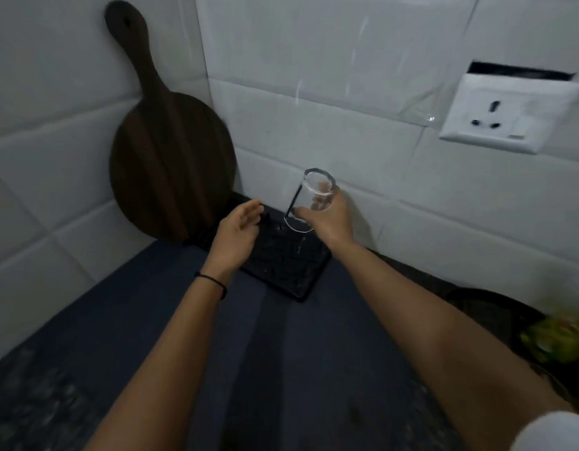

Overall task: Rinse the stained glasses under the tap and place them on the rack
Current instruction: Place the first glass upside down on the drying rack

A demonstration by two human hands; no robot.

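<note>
Over the far corner of the worktop (171,323), the right hand (327,219) grips a clear glass (309,198), fingers wrapped round its side and showing through the wall. The glass is tilted, its thick base pointing up and away toward the wall, its open mouth facing down and toward the person, just above the black rack (281,265). Whether its rim touches the rack cannot be told.

Just left of the glass, the left hand (241,227) hangs over the rack's near-left part with its fingers loosely extended, grasping nothing; a thin black band (213,283) circles that wrist. Both forearms reach in from the lower edge.

The rack is a flat, dark, gridded tray lying on the dark worktop close to the corner where two tiled walls meet. A round dark wooden board (171,164) with a long handle leans upright against the left wall, beside the rack. On the back wall to the right sits a white socket plate (506,115). At the right edge, a blurred yellow-green object (561,340) lies in a dark bowl-like shape.
</note>
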